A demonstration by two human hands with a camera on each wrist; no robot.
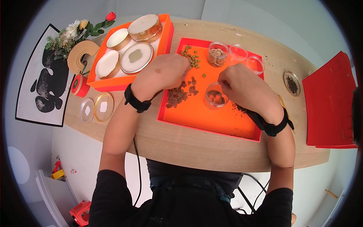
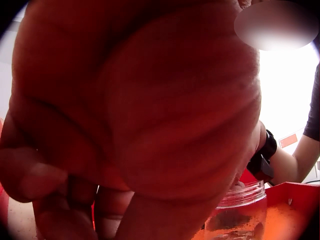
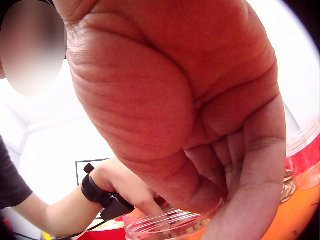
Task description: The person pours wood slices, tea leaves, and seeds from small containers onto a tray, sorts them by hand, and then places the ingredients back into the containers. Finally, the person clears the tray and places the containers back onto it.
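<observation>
While the right hand pinches the rim of a clear jar, the left hand hangs fingers-down over a heap of brown flakes; its fingertips are hidden, so I cannot tell whether they pinch anything. The jar, with brown flakes inside, stands on the orange floor of a red-walled tray, between the heap and some dark crumbs. Toward the tray's far side lie green pellets, near a jar of pale discs and two other clear round containers. The tray rests on a wooden counter. To its left sits an orange box holding four round containers; to its right, a round dish of dark bits and a red panel.
</observation>
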